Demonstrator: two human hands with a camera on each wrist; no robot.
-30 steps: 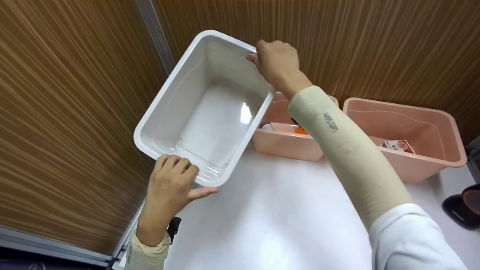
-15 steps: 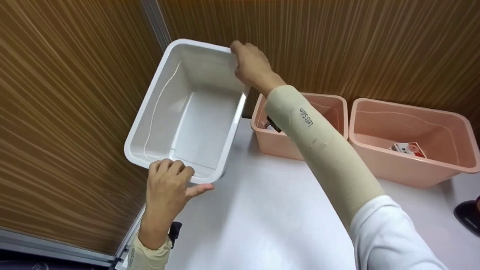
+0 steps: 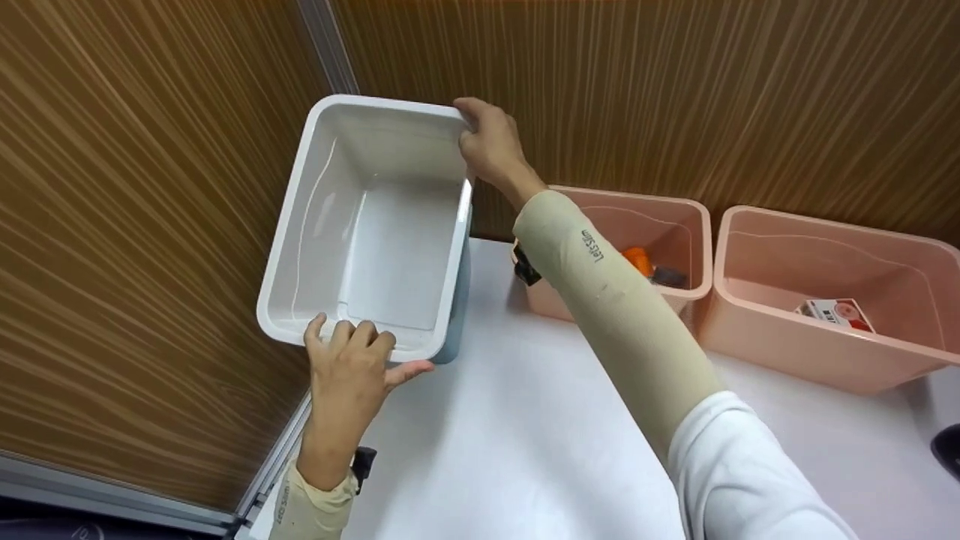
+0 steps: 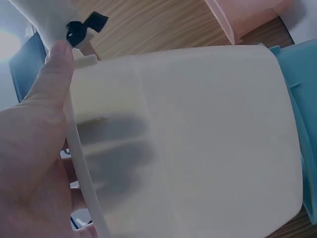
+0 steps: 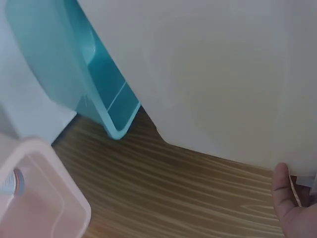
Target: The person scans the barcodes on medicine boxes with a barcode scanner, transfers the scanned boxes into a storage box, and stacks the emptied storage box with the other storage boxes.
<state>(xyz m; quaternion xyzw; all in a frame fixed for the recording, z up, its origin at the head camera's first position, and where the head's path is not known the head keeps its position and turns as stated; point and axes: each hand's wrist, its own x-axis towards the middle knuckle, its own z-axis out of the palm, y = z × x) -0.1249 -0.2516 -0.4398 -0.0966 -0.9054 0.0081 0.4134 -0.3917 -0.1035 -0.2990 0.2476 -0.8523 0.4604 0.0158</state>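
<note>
An empty white plastic bin (image 3: 394, 247) is held in both hands over a teal bin (image 3: 453, 330), in the corner between two wood-grain walls. My left hand (image 3: 349, 379) grips its near rim, fingers inside and thumb outside. At the far right corner, my right hand (image 3: 491, 146) grips the rim. In the right wrist view the thumb of that hand lies along the white bin's outer wall (image 5: 218, 89). The open top of the teal bin (image 5: 49, 54) shows beneath, mostly hidden by the white one.
Two pink bins stand to the right: a nearer one (image 3: 694, 247) with an orange item (image 3: 638, 260) inside, and a farther one (image 3: 810, 352) with a small white and red box (image 3: 835, 313). A black object (image 3: 949, 446) lies at the right edge of the white table (image 3: 510, 442).
The white bin has come left and straightened from its slant, with both hands still on its rim. Part of the teal bin has come into view under it.
</note>
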